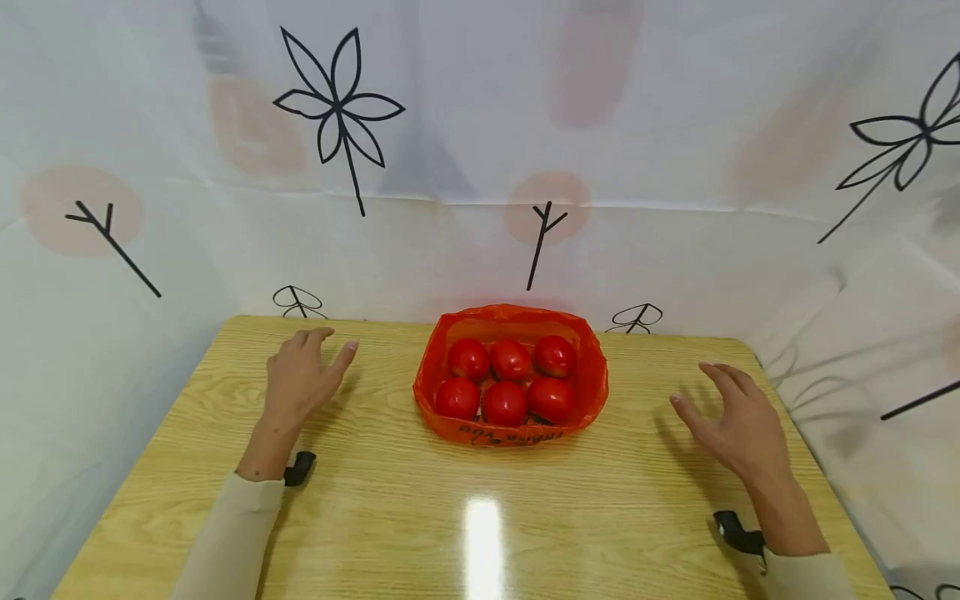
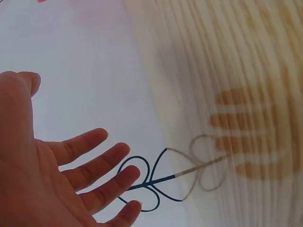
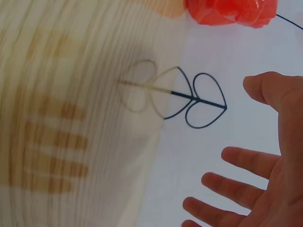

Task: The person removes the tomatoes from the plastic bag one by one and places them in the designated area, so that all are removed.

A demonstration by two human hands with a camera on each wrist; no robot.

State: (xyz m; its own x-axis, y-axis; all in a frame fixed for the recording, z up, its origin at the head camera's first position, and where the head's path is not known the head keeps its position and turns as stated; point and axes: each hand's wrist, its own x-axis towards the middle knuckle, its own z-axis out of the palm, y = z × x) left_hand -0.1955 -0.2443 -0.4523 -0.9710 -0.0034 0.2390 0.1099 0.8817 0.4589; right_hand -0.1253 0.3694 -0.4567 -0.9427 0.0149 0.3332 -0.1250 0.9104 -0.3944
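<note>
A red plastic bag (image 1: 510, 314) with its rim rolled open stands at the back middle of the table. Several shiny red tomatoes (image 1: 505, 404) lie inside it in two rows. To the bag's left, my left hand (image 1: 302, 379) hovers over the table with fingers spread, touching nothing. My right hand (image 1: 742, 429) is held the same way, off to the bag's right. Each wrist view shows its hand with loose, parted fingers and no object between them. Part of the red bag (image 3: 232, 12) appears at the top of the right wrist view.
The glossy wood-grain table (image 1: 375, 500) mirrors the hands and a bright light. A white cloth (image 1: 465, 150) printed with leaves and pinkish spots hangs behind the table and along its sides. Dark wrist mounts (image 1: 300, 469) sit at both sleeves.
</note>
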